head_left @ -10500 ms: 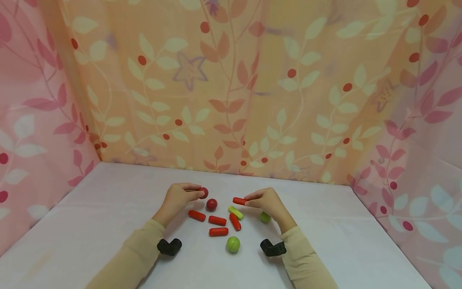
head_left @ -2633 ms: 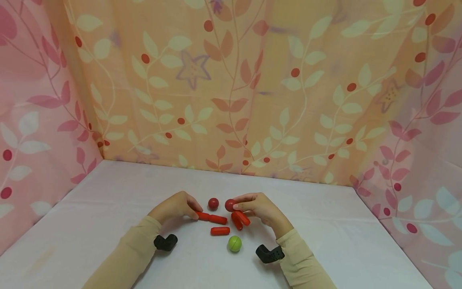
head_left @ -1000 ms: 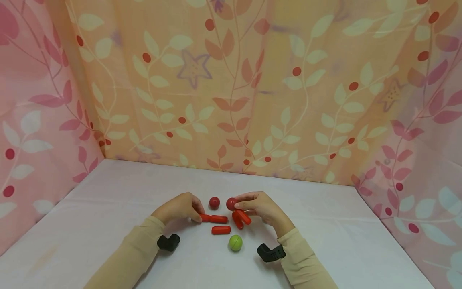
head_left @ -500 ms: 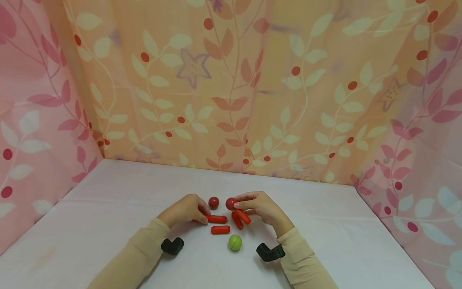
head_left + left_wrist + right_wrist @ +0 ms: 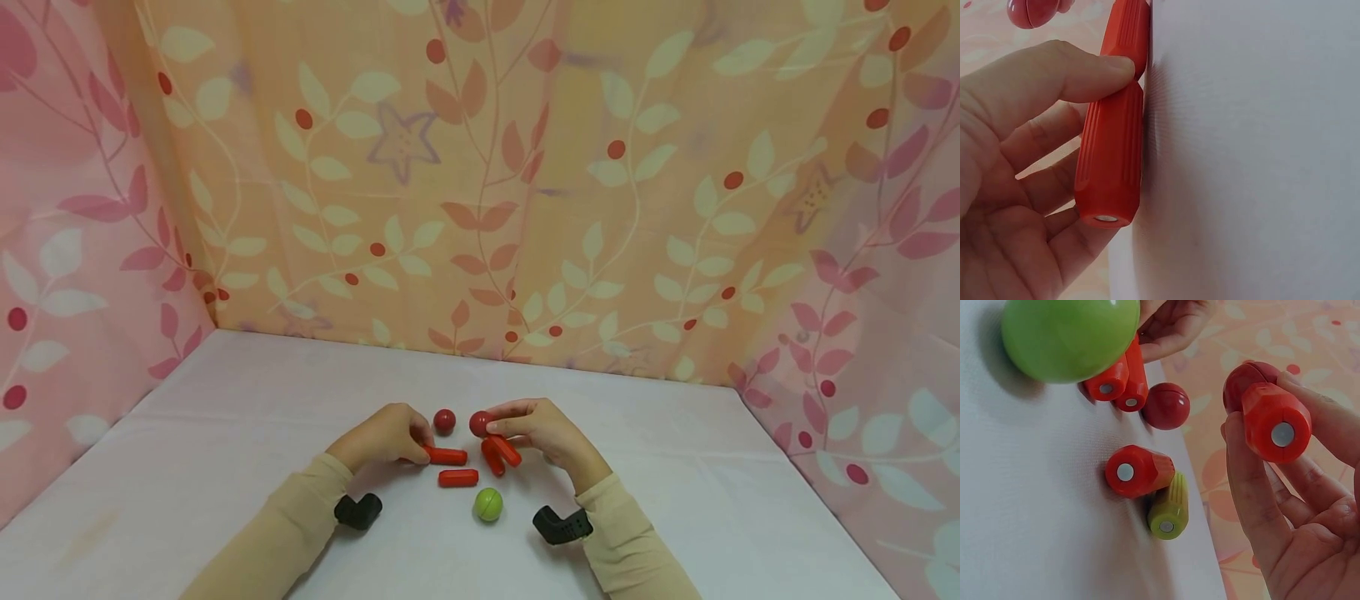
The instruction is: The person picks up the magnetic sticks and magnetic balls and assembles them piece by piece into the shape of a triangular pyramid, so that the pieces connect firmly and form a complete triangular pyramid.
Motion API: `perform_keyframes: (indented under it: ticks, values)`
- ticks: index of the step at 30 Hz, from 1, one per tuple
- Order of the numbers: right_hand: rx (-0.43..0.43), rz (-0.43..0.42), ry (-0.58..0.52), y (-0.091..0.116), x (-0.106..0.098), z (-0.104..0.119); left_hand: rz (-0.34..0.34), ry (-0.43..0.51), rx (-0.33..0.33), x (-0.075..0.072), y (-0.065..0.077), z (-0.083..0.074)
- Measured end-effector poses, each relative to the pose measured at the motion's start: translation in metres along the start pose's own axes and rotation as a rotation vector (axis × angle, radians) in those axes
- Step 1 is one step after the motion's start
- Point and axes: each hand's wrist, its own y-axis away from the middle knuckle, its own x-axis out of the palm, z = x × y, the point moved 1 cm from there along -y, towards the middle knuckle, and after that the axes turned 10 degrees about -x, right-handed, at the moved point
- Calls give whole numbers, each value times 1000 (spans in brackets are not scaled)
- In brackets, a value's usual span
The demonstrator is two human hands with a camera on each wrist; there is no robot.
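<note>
My left hand (image 5: 386, 435) pinches two red magnetic sticks lined up end to end, thumb over their joint. The near red stick (image 5: 1110, 162) shows its round metal end in the left wrist view; the far red stick (image 5: 447, 456) points right. My right hand (image 5: 543, 429) holds a red ball (image 5: 480, 423) with a red stick (image 5: 505, 451) set against it, raised over the table in the right wrist view. Below it on the cloth lie a red stick (image 5: 1132, 472) and a yellow-green stick (image 5: 1169, 509), touching. The yellow-green one is hidden in the head view.
Another red ball (image 5: 445, 421) sits beyond the left fingertips. A loose red stick (image 5: 458, 477) and a green ball (image 5: 488, 504) lie nearer me on the white tablecloth (image 5: 247, 400). Patterned curtains (image 5: 480, 208) stand behind and at both sides.
Earlier, my left hand held a red ball and my right a red stick. Since then, my left has gripped a red stick and slid right to the joint; my right has stayed nearly still lately.
</note>
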Motion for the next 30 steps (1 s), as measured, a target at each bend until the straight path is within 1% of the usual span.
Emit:
perform_keyframes:
  ticks: [8, 14, 17, 20, 23, 30]
  values:
    - [6, -5, -9, -1, 0, -1, 10, -8, 7, -1, -1, 1]
    - [12, -7, -10, -1, 0, -1, 19, 2, -1, -1, -2, 4]
    - [11, -7, -12, -1, 0, -1, 13, 2, -23, -2, -4, 5]
    - [10, -11, -12, 0, -1, 0, 1, 0, -60, -4, -5, 7]
    - [5, -8, -16, 0, -1, 0, -1, -1, -78, -6, -4, 8]
    - [-5, 5, -25, 1, 0, 1, 25, 30, -50, -6, -7, 11]
